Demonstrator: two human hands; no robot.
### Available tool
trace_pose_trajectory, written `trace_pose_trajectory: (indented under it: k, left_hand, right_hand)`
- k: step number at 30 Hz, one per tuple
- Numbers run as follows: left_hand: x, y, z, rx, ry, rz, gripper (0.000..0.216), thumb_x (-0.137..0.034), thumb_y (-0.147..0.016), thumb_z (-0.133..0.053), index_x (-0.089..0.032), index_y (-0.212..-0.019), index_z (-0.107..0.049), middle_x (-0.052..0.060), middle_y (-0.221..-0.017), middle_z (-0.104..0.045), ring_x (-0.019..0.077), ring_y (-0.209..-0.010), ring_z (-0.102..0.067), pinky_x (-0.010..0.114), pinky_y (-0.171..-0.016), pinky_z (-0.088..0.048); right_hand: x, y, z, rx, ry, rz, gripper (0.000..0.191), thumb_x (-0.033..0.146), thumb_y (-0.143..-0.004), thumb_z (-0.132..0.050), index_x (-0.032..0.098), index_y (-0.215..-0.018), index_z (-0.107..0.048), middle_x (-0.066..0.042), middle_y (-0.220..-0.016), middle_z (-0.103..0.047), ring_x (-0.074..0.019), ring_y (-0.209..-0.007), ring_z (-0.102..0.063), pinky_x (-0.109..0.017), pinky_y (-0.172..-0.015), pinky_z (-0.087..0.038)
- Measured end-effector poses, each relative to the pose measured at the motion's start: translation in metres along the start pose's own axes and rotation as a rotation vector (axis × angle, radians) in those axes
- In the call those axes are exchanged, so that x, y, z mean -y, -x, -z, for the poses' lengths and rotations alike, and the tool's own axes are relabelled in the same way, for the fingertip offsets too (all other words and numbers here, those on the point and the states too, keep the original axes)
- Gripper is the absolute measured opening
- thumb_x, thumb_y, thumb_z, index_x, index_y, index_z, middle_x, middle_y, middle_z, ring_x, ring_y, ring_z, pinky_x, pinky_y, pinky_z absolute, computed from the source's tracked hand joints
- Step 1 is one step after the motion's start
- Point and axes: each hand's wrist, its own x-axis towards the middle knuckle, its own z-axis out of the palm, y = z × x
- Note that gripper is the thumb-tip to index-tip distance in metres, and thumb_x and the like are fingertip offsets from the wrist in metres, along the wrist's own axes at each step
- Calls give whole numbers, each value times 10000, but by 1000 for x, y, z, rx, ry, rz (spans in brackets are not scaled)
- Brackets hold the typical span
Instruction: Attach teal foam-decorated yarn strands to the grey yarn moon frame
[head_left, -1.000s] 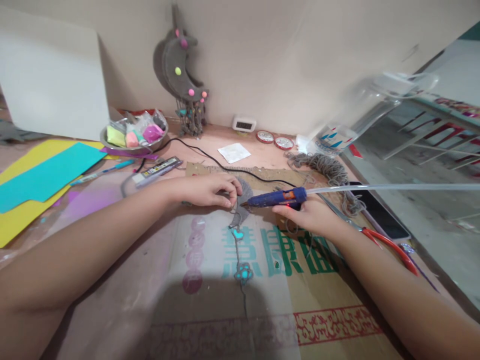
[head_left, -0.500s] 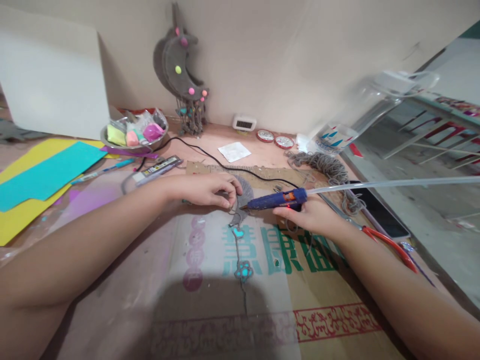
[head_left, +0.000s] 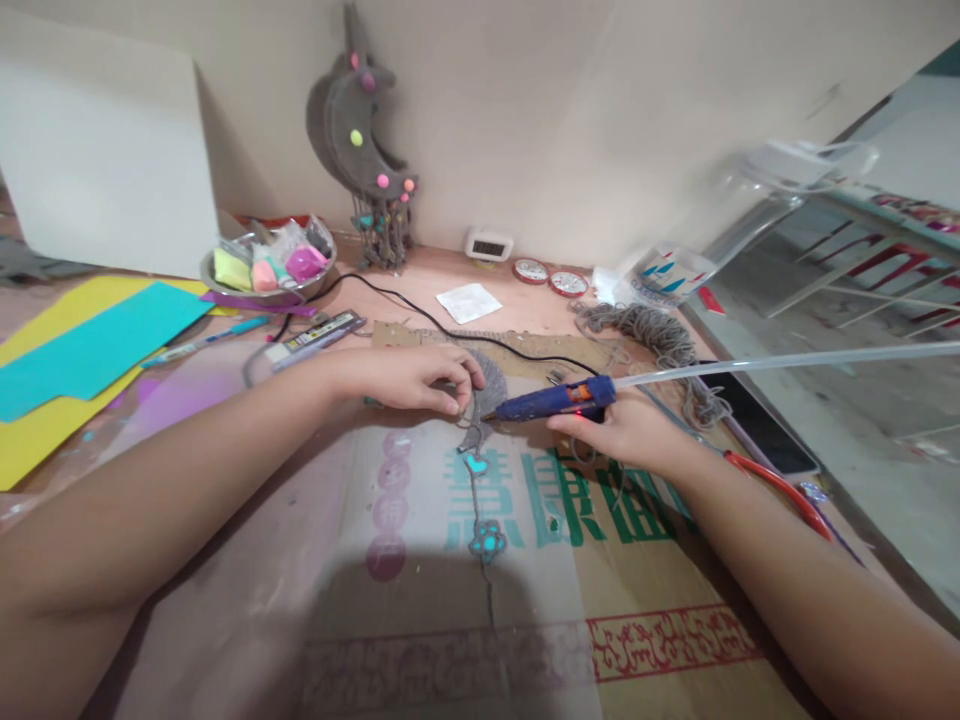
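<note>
My right hand [head_left: 626, 430] is closed round a blue glue gun [head_left: 555, 399], a long clear glue stick [head_left: 787, 358] jutting from its back end. The gun's tip points left at a grey yarn-covered crescent [head_left: 493, 385] lying on the cardboard. My left hand [head_left: 431, 380] pinches a thin strand of grey yarn [head_left: 475, 405] at the crescent's inner edge, close to the nozzle. Below the crescent hangs a grey cord with a turquoise heart [head_left: 475, 463] and a grey-and-turquoise flower [head_left: 487, 541], laid out flat towards me.
A finished-looking moon ornament [head_left: 337, 130] leans on the wall. Around the cardboard [head_left: 652, 580] lie a bowl of clay packets [head_left: 270, 265], coloured sheets [head_left: 97, 345], a white timer [head_left: 489, 244], a yarn skein [head_left: 652, 340], red-handled scissors [head_left: 780, 490] and a phone [head_left: 757, 420]. A black cable crosses behind my hands.
Hardly anything differs. The glue stick's far end sits slightly lower, and the gun's tip has shifted by a hair near the crescent; my left hand stays in place.
</note>
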Motion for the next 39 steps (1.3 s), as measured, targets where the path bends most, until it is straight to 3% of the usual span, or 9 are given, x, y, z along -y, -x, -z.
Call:
trace_pose_trajectory:
  k: [8,20,27,32,35,39]
  left_hand:
    - [2,0,0,22,-31,-1,97,-208,-861,-582,-172,-861,-671,83,-1271,-551,198,-1134,-537,280,-953,-383]
    - [4,0,0,12,-22,-25,85,-201,-865,-573,-171,-853,-651,80,-1241,-569,182,-1108,-551,279,-952,-393]
    - [2,-2,0,9,-8,-2,100,-203,-860,-578,-147,-849,-660,103,-1209,-575,195,-1090,-562,286,-958,-403]
    - [0,-3,-2,-16,-1,2,123,-210,-876,-554,-136,-851,-648,114,-1194,-583,193,-1042,-580,276,-897,-433]
    - [0,-5,-4,-58,-22,-14,103,-181,-871,-555,-136,-832,-640,114,-1147,-604,188,-1039,-576,283,-917,-423]
    - [3,-8,-7,-108,-18,-36,97,-169,-869,-558,-136,-815,-631,111,-1111,-626,178,-1009,-584,285,-912,-428]
  right_hand:
    - [-3,0,-2,-39,20,37,362,570,-782,-587,233,-851,-699,-12,-716,-705,-216,-669,-654,-305,-637,-487]
    - [-14,-9,10,191,-386,27,412,558,-810,-585,162,-746,-680,-57,-722,-692,-187,-657,-611,-289,-601,-472]
    - [-19,-16,17,-137,-649,37,404,528,-872,-531,165,-805,-695,4,-587,-511,-108,-504,-431,-237,-456,-331]
    - [-14,-48,26,-346,-448,-63,380,521,-823,-588,161,-854,-704,-32,-737,-630,-133,-627,-526,-228,-519,-391]
    - [-17,-83,27,-406,-286,-147,396,477,-775,-622,132,-958,-685,-56,-806,-681,-158,-665,-571,-259,-577,-437]
    - [-21,-129,16,-411,-191,-195,305,391,-758,-642,109,-869,-683,-66,-734,-681,-192,-689,-599,-301,-649,-465]
